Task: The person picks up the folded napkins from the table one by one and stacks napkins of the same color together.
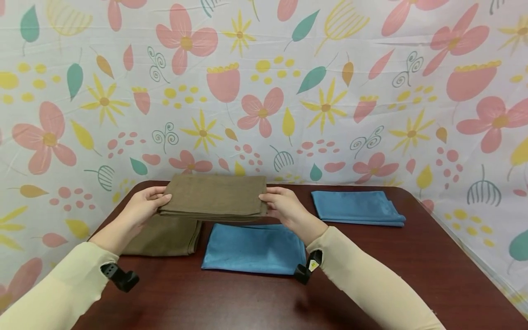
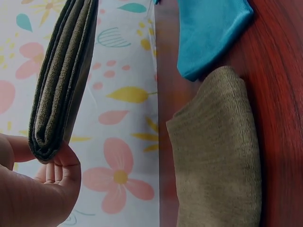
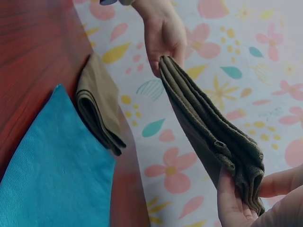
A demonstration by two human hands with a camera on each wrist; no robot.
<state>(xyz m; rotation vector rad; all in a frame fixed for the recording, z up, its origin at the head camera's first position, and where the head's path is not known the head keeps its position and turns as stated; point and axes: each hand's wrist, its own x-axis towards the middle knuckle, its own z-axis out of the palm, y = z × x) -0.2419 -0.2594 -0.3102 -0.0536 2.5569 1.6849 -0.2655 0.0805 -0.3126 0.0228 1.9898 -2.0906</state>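
Note:
A folded brown cloth [image 1: 216, 195] is held up above the table between both hands. My left hand [image 1: 144, 206] pinches its left end, thumb on top and fingers beneath. At the other end my right hand [image 1: 288, 211] pinches it the same way. The left wrist view shows the stacked layers of the held cloth [image 2: 61, 75] edge-on, and the right wrist view shows its folds [image 3: 213, 137] too. Below and left lies another folded brown cloth [image 1: 165, 236], partly hidden by the held one. A folded blue cloth [image 1: 253, 250] lies beneath, at the middle of the table.
A second folded blue cloth [image 1: 354, 208] lies at the back right of the dark reddish wooden table [image 1: 231, 302]. Behind the table's far edge stands a white wall covering [image 1: 264, 59] printed with flowers and leaves. Each wrist wears a black strap with a small camera.

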